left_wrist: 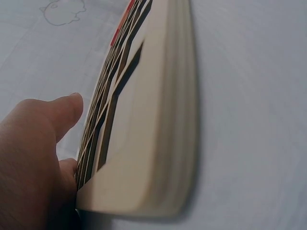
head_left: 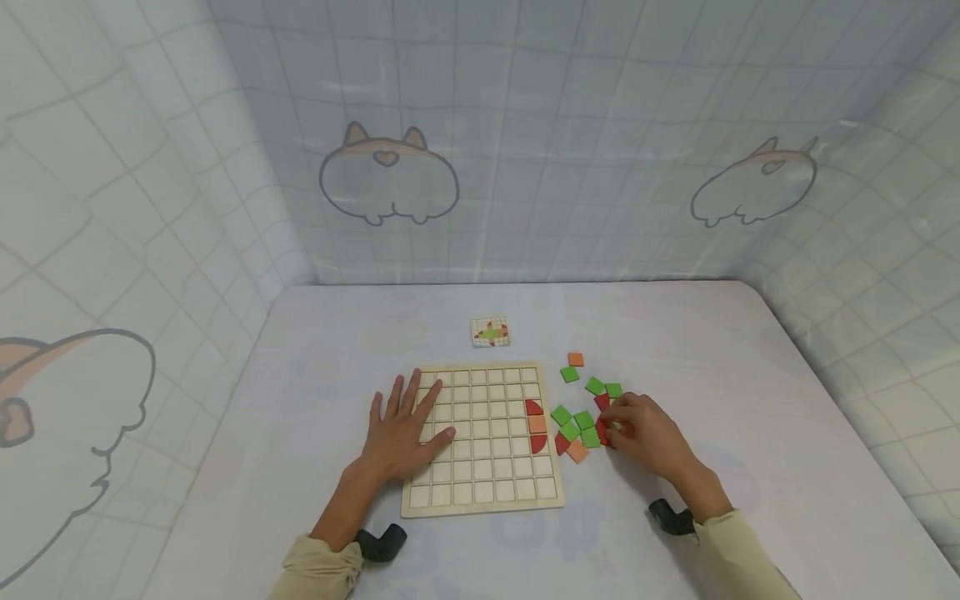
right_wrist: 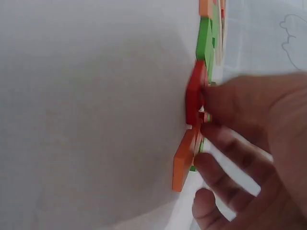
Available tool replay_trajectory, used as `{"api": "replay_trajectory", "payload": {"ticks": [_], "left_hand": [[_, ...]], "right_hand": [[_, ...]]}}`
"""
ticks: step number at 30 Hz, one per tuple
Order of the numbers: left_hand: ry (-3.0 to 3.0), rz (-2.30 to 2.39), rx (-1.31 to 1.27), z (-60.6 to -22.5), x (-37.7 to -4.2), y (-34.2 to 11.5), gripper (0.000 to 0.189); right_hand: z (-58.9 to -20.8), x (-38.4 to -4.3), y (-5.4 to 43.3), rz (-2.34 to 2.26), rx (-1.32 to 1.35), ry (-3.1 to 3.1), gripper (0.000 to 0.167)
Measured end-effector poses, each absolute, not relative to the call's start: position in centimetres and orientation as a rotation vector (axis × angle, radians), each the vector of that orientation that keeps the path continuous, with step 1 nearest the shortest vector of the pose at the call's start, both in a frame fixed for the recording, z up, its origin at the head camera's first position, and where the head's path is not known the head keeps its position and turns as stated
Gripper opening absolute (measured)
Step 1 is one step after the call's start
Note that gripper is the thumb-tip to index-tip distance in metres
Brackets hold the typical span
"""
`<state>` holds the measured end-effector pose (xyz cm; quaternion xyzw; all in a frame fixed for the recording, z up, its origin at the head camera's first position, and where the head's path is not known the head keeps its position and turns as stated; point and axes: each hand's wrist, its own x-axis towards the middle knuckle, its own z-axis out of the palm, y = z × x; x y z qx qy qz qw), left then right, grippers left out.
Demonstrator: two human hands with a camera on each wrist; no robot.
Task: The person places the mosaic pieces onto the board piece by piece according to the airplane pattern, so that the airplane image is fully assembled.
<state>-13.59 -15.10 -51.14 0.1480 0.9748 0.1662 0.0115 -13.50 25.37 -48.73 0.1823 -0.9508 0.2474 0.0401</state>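
Observation:
My left hand [head_left: 399,440] lies with fingers spread over the left part of a pale wooden grid board [head_left: 483,505]. In the left wrist view its thumb shows beside the board's thick edge [left_wrist: 175,143]. On the board's right side, an orange square tile [head_left: 537,424] sits between two red quarter-round tiles [head_left: 534,407]. Right of the board my right hand [head_left: 651,437] reaches into the loose tiles. Its thumb and index finger pinch at a red tile [right_wrist: 194,93] low on the table, close to an orange tile [right_wrist: 183,160].
Several green tiles [head_left: 562,415] and a few red and orange ones are scattered right of the board. A small pattern card [head_left: 491,332] lies behind it. Printed fabric walls [head_left: 525,167] rise at the back and sides of the white table.

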Motion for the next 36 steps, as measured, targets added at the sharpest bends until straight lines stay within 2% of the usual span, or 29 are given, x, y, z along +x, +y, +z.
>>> {"api": "replay_trajectory", "payload": {"ticks": [3, 9, 12, 23, 30, 36], "left_hand": [[3.043, 0.521, 0.463, -51.1, -13.6, -15.1, 0.082], [3.041, 0.537, 0.469, -50.9, -13.5, -15.2, 0.082], [3.037, 0.512, 0.455, -51.0, -13.5, -15.3, 0.083], [3.029, 0.535, 0.465, -50.9, -13.5, -15.2, 0.085], [3.033, 0.508, 0.494, -51.2, -13.5, -15.5, 0.091], [3.047, 0.511, 0.512, -51.0, -13.4, -15.3, 0.089]], "right_hand": [[-48.9, -13.3, 25.4, 0.806, 0.583, -2.899, 0.018], [-48.8, -13.2, 25.4, 0.702, 0.334, -2.845, 0.016], [-48.8, -13.5, 25.3, 0.661, 0.325, -2.877, 0.016], [-48.1, -14.8, 24.2, 0.416, 0.650, -2.751, 0.013], [-48.0, -15.6, 20.3, 0.651, 0.886, -2.661, 0.010], [-48.0, -16.4, 16.7, 0.670, 1.146, -2.595, 0.009]]}}
